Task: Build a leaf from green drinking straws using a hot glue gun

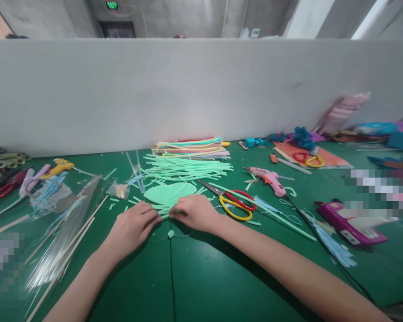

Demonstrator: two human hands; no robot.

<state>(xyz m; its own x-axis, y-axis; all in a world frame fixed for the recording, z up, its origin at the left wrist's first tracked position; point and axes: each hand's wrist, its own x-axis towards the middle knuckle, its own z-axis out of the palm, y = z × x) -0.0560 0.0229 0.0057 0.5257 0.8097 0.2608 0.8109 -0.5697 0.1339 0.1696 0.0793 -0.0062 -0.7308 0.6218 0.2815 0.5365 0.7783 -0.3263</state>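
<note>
My left hand is closed in a pinch at the near edge of a mint-green leaf-shaped piece made of fuzzy stems. Just to its right, my right hand pinches too, its fingertips close to the left ones. Several mint-green pipe cleaners run between the two sets of fingertips; the exact grip is partly hidden. Below the fingers lies a small green fuzzy ball on a thin line. Scissors with red and yellow handles lie right of the leaf-shaped piece.
Behind it lie loose green pipe cleaners and a multicoloured bundle. A pink glue gun, a purple tool and blue tassels lie right. At left are a yellow glue gun and wooden sticks. A grey partition rises behind.
</note>
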